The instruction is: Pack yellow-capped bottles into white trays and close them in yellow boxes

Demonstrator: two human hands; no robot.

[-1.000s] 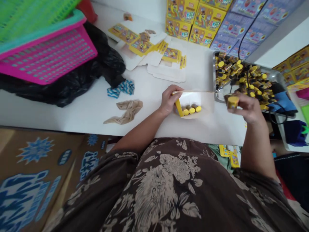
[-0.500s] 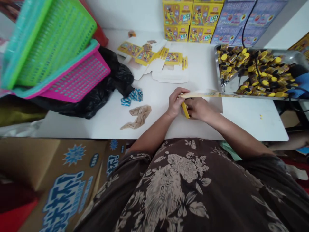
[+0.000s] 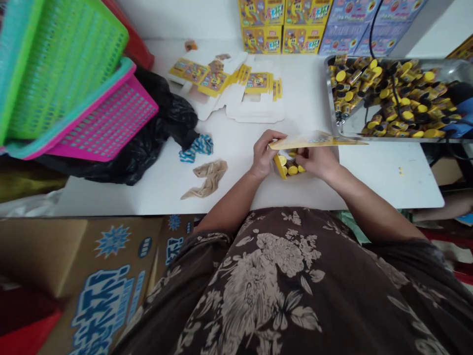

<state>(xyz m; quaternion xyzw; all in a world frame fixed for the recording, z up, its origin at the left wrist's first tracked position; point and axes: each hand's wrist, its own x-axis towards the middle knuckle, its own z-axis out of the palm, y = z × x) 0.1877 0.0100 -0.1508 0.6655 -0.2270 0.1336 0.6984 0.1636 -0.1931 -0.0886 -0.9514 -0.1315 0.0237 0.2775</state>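
Observation:
A small yellow cardboard box (image 3: pixel 280 166) stands on the white table in front of me, its lid flap (image 3: pixel 314 140) raised along the far side. My left hand (image 3: pixel 263 155) grips the box's left edge, thumb and fingers closed on the card. Inside sit several small yellow-capped tubs (image 3: pixel 291 170) with their caps up. Over the box's right part is my right hand (image 3: pixel 320 160), fingers curled down among the tubs. What those fingers pinch is hidden, and the hand also covers the box's right end.
A metal tray (image 3: pixel 334 129) of loose yellow-capped tubs stands at right, a black cable across it. Flattened yellow cartons (image 3: pixel 254 111) lie at the back, before stacked boxes (image 3: pixel 262 39). Plastic baskets (image 3: pixel 107 118), black bag (image 3: pixel 177 113) and beige cloth (image 3: pixel 207 180) are at left.
My right hand has shifted right and lifted a little, uncovering the yellow-capped tubs in the box. My left hand keeps its hold on the box edge. The view has shifted slightly.

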